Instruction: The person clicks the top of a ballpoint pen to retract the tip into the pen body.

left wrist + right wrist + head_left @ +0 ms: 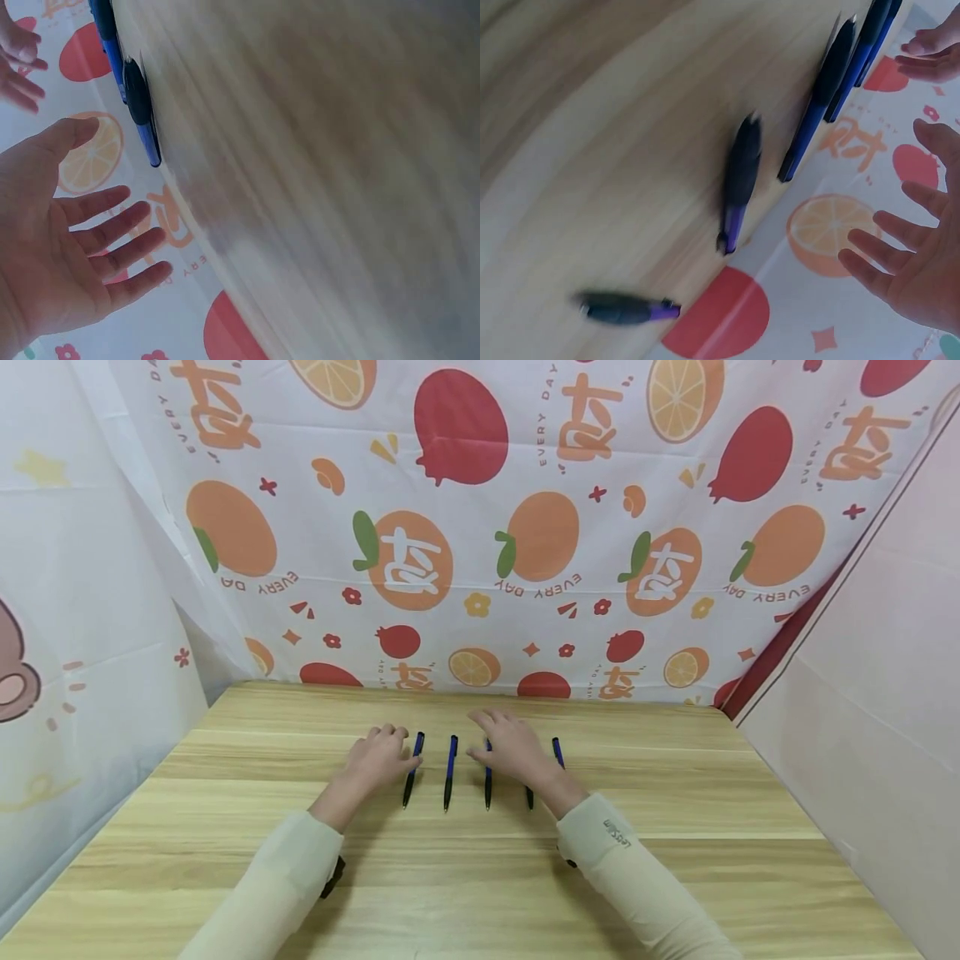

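Several blue pens with black grips lie apart in a row on the wooden table. My left hand [377, 757] is beside the leftmost pen [410, 785], its thumb overlapping that pen in the head view. The left wrist view shows the left hand [82, 247] with fingers spread and holding nothing. My right hand [514, 748] is over the right part of the row, partly covering a pen [488, 792]. Its wrist hides parts of a black-tipped pen [529, 799] and the rightmost pen [557, 750]. Spread, empty fingers show on the right hand [922, 247]. Between the hands lies another pen [450, 774].
The wood-grain table [450, 885] reaches back to a fruit-printed cloth [480, 560]. White cloth [90, 610] hangs at the left side, and a pale panel [885, 635] stands on the right.
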Action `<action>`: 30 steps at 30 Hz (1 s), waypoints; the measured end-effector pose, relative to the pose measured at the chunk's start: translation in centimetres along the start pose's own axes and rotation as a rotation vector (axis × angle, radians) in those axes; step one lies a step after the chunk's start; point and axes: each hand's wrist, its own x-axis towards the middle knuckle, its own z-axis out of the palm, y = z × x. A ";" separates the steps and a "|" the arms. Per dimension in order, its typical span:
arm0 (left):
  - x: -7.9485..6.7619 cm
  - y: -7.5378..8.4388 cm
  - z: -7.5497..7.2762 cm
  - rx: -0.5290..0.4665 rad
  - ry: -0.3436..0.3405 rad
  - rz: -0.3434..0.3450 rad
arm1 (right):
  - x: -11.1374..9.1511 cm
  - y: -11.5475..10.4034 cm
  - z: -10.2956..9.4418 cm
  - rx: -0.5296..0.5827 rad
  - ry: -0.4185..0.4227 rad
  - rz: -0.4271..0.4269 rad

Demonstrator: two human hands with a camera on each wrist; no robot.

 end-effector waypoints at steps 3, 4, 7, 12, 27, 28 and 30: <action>0.0 0.4 0.1 -0.012 -0.018 -0.032 | 0.4 -0.5 0.4 0.020 -0.001 -0.007; 0.0 0.6 0.1 -0.015 -0.023 -0.042 | 0.6 -0.7 0.6 0.039 -0.002 -0.005; 0.0 1.1 0.1 -0.034 -0.047 -0.081 | 1.0 -1.4 1.0 0.123 -0.028 0.023; 0.1 1.6 0.4 -0.054 -0.068 -0.124 | 1.3 -2.9 1.0 0.276 -0.067 0.081; 0.4 2.5 0.5 -0.135 -0.171 -0.206 | 2.4 -5.3 1.3 0.671 -0.016 0.213; 0.4 2.6 0.5 -0.138 -0.172 -0.208 | 2.4 -5.4 1.2 0.695 -0.016 0.229; 0.4 2.6 0.5 -0.145 -0.168 -0.214 | 2.5 -5.7 1.1 0.744 -0.016 0.259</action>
